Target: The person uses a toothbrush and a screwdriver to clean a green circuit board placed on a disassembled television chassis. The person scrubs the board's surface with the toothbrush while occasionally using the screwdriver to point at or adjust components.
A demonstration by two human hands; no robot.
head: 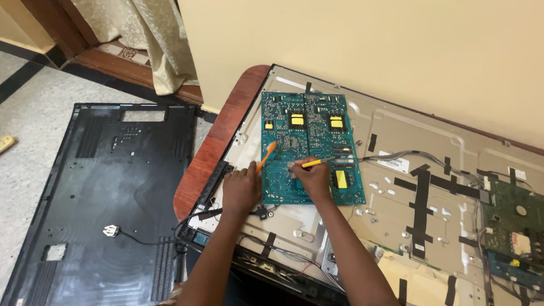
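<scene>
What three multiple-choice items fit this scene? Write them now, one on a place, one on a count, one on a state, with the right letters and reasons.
1. Where does the black plastic back cover lie?
A. on the speckled floor, left of the table
B. on the teal circuit board
C. against the wall

2. How many yellow rectangular parts show on the teal circuit board?
A. one
B. three
C. six

3. What does the left hand hold?
A. nothing
B. a white plug
C. an orange-handled tool

Answers:
1 A, the cover lies flat on the floor beside the wooden table edge.
2 B, two sit near the board's top and one at its lower right.
3 C, the orange handle rises from that hand, while the right hand holds a yellow-handled tool.
</scene>
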